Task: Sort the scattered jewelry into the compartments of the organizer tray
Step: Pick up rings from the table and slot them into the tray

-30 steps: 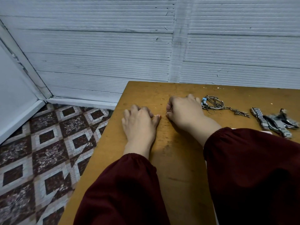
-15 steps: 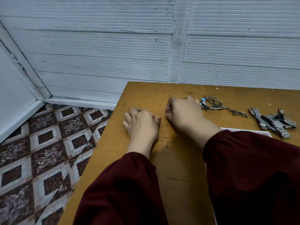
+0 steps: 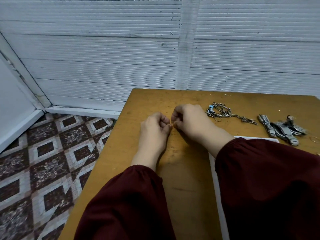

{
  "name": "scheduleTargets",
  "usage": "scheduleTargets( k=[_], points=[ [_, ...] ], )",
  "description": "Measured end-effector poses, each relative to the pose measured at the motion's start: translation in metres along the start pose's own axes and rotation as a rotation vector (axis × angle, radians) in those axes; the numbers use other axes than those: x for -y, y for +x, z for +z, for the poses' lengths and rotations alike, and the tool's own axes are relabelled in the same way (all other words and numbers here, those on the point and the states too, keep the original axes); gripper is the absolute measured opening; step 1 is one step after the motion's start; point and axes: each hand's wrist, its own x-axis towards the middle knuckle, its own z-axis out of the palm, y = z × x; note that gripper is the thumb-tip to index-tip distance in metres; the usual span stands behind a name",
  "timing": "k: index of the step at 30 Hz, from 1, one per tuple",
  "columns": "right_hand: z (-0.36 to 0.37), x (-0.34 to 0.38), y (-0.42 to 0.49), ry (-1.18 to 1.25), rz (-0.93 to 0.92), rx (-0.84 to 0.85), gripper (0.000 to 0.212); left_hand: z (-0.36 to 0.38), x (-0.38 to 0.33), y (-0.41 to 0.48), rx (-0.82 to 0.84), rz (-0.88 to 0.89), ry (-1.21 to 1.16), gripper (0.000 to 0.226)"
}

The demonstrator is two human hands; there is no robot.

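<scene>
Wooden table — small gold piece between left hand and right hand

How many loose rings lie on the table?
2: first ring beside the chain pile, second ring near the watches at the right edge. The sleeve may hide others.

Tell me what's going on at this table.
A person in dark red sleeves is sorting jewelry. The left hand and right hand meet above the wooden table, fingertips pinching a tiny gold-coloured piece, too small to identify. A tangle of chains and metal watch bands lie to the right, not yet sorted. The white tray is mostly hidden under the right sleeve.
</scene>
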Motion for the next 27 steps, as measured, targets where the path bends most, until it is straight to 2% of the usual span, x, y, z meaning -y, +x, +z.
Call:
scheduleTargets(
  k=[2, 8, 13, 21, 24, 27],
  points=[
    [-0.007, -0.002, -0.005, 0.042, 0.014, -0.007, 0.015, 0.001, -0.002, -0.002, 0.012, -0.006, -0.124, 0.022],
    [-0.036, -0.02, -0.034, 0.181, 0.064, -0.102, 0.013, 0.005, -0.013, -0.021, 0.029, -0.036, -0.328, 0.017],
    [-0.061, -0.038, -0.073, 0.275, 0.118, -0.182, 0.019, 0.011, -0.036, -0.045, 0.062, -0.021, -0.478, 0.014],
    [-0.086, -0.073, -0.15, 0.495, 0.154, -0.313, 0.027, 0.032, -0.062, -0.099, 0.067, -0.038, -0.569, 0.025],
    [-0.088, -0.084, -0.18, 0.618, 0.173, -0.395, 0.032, 0.038, -0.074, -0.12, 0.117, -0.054, -0.583, 0.022],
    [-0.084, -0.092, -0.208, 0.717, 0.208, -0.471, 0.027, 0.042, -0.091, -0.134, 0.124, 0.061, -0.477, 0.022]
  ],
)
